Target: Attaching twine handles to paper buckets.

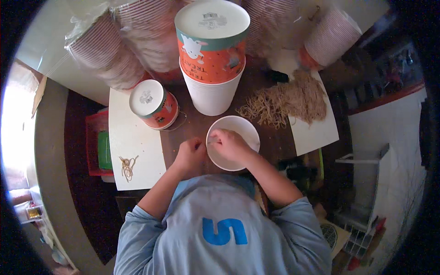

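A white paper cup [239,129] stands open on the dark table right in front of me. My right hand [230,144] hovers over its rim with fingers pinched together, holding what looks like thin string. Just left of the cup, my left hand [191,153] is curled shut, its fingertips pinching toward the right hand. A heap of tan string pieces [288,103] lies on a white sheet [316,130] to the right.
A tall stack of white cups topped by an upturned orange printed cup [213,55] stands behind. A smaller upturned orange cup [155,104] sits left. A few strings [128,166] lie on the left white sheet [137,146]. Bagged cup stacks [110,50] line the back.
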Motion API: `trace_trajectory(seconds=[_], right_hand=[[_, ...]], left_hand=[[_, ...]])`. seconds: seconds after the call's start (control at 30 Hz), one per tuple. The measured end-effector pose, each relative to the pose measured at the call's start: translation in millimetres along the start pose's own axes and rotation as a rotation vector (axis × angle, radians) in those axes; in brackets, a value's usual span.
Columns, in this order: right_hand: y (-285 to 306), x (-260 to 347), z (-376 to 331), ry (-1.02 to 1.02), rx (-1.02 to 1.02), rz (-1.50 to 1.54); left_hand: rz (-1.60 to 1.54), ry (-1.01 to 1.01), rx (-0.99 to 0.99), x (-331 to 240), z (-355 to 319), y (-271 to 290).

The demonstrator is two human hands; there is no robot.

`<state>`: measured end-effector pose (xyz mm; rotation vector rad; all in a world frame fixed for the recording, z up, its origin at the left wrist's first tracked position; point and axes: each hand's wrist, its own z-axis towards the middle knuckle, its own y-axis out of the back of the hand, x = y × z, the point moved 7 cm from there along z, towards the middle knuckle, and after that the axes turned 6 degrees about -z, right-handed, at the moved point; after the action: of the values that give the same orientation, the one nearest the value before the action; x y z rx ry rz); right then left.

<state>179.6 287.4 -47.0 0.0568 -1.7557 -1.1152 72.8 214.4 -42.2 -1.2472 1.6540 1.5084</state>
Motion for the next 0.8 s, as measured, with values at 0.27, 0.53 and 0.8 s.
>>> trace_trajectory(seconds=[0.27, 0.53, 0.8], right_hand=[[57, 61, -33, -0.042, 0.174, -0.535], [28, 54, -54, 0.171, 0.067, -0.644], [63, 92, -26, 0.433, -0.011, -0.277]], left_hand=[[-1.568, 0.791, 0.199, 59, -57, -32], [-0.12, -0.16, 0.019, -19, -57, 12], [-0.798, 0.043, 0.067, 4, -29, 4]])
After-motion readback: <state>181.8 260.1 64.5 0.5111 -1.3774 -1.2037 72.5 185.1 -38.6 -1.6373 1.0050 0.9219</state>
